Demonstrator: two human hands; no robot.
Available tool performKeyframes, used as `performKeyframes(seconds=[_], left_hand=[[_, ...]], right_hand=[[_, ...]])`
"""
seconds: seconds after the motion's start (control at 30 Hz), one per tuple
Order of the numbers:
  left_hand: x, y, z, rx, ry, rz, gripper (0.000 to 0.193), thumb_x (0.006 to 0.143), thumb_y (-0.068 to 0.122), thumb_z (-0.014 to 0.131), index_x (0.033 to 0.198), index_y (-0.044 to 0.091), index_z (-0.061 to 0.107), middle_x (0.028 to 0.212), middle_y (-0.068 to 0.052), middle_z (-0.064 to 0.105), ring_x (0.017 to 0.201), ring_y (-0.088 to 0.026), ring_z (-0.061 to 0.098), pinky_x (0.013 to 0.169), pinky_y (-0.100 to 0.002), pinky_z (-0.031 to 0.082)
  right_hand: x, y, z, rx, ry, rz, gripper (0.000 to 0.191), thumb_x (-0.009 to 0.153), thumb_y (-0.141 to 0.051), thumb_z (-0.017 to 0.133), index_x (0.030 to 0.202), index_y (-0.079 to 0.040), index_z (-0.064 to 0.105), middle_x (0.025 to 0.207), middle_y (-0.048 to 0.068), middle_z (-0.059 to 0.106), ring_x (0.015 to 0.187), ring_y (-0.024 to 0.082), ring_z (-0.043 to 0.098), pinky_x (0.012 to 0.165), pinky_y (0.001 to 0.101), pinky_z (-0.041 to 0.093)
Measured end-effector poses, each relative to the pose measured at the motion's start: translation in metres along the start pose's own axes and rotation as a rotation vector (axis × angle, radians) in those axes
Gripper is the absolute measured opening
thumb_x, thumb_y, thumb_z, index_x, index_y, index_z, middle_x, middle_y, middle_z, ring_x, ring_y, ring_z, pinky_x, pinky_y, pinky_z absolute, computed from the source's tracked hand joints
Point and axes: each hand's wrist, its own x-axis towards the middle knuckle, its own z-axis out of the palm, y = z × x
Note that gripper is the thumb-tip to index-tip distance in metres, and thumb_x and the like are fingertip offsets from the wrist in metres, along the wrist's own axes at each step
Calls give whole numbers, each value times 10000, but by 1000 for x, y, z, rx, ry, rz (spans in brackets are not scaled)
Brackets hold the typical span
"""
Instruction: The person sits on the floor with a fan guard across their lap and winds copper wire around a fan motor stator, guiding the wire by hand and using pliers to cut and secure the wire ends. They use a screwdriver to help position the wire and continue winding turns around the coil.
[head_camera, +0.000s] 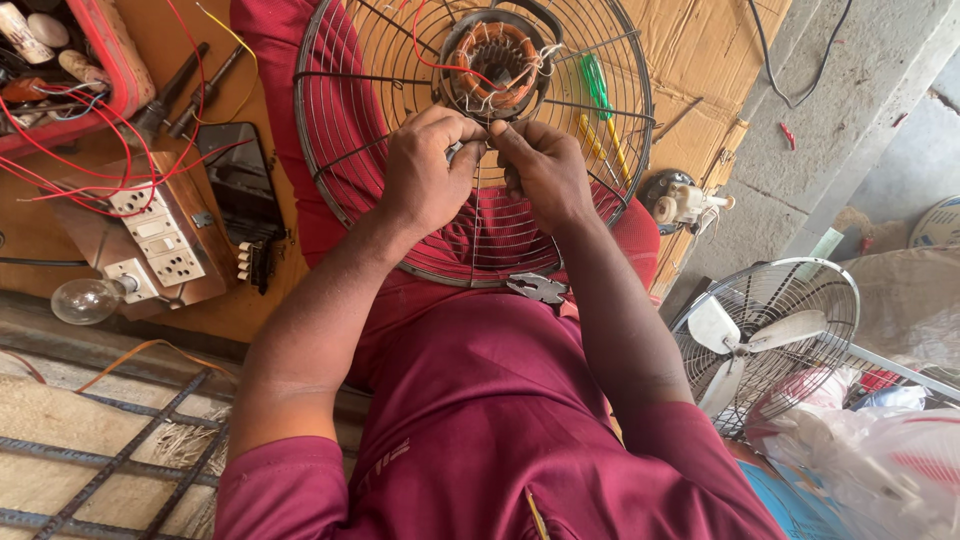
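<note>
Maroon shirt (480, 420) below, both hands (485, 165) pinch wires (500, 105) together at the upward-facing fan motor (495, 55).

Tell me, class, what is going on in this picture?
A person in a maroon shirt sits with a round wire fan guard on their lap. Both hands meet at its middle: the left hand and right hand pinch thin wires just below the exposed copper-wound motor. Pliers lie on the lap under the guard. A green-handled screwdriver rests behind the mesh. A wooden switchboard with a bulb sits to one side, and a whole fan to the other.
</note>
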Motion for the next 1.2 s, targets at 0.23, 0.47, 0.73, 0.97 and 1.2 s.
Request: performKeyframes(seconds=[0.23, 0.47, 0.73, 0.97, 1.2], left_hand=[[1, 0, -1, -14, -5, -3, 76, 892, 6, 784, 939, 20, 727, 921, -89, 706, 871, -225, 712, 788, -377, 564], [-1, 2, -2, 2, -26, -11, 64, 899, 6, 775, 949, 21, 737, 933, -85, 709, 878, -213, 717, 793, -368, 579], [-2, 3, 0, 51, -42, -14, 71, 890, 21, 772, 958, 25, 750, 944, -79, 714, 904, -217, 711, 824, -372, 575], [-1, 3, -1, 69, -47, -19, 76, 894, 50, 777, 967, 44, 759, 947, -71, 716, 913, -237, 702, 855, -406, 552], [-1, 4, 1, 122, -47, -17, 90, 865, 60, 797, 950, 62, 770, 946, -64, 717, 933, -256, 684, 846, -423, 532]], right_hand=[[1, 0, -3, 25, -61, 13, 208, 991, -224, 707, 937, -25, 678, 712, -17, 572, 586, 62, 515, 474, 226, 416], [-7, 1, -4, 50, -121, 0, 168, 1011, -183, 683, 1022, -15, 678, 756, -30, 587, 619, 53, 510, 509, 220, 440], [-7, 4, -5, 15, -104, -50, 138, 1003, -112, 689, 1067, 11, 692, 796, -11, 633, 631, 54, 530, 521, 222, 453], [-6, 5, -5, -42, -68, -82, 141, 998, -114, 699, 1047, 18, 716, 792, -10, 638, 628, 57, 550, 529, 218, 458], [-1, 12, -6, -14, -44, -43, 176, 999, -157, 669, 1032, 12, 703, 749, -4, 614, 583, 78, 553, 497, 235, 458]])
